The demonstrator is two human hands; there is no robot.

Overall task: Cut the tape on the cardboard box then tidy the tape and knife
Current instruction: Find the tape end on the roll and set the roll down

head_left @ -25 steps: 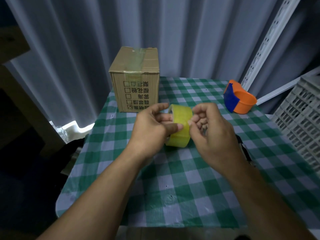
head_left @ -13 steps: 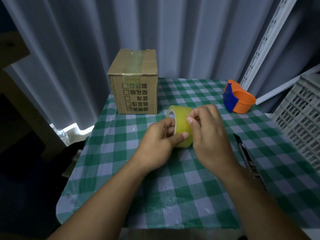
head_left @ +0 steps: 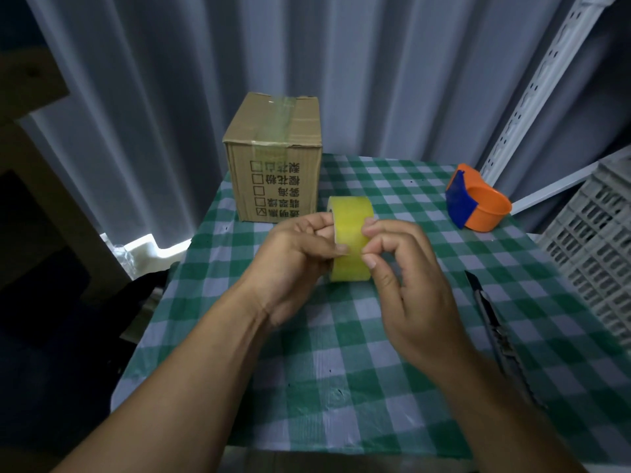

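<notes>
A yellow tape roll stands on edge above the middle of the checked table, gripped from the left by my left hand. My right hand rests its thumb and fingertips on the roll's right face. The cardboard box stands at the table's far left, with clear tape running across its top and down its front. A dark utility knife lies on the cloth to the right of my right wrist, touched by neither hand.
An orange and blue tape dispenser sits at the table's far right. A white plastic crate stands off the right edge, with a slotted metal rail behind it. A grey curtain hangs behind the green checked tablecloth.
Both hands have kept hold of the yellow roll and turned it slightly. My right fingers shifted along its outer face. The box, knife and dispenser have not moved.
</notes>
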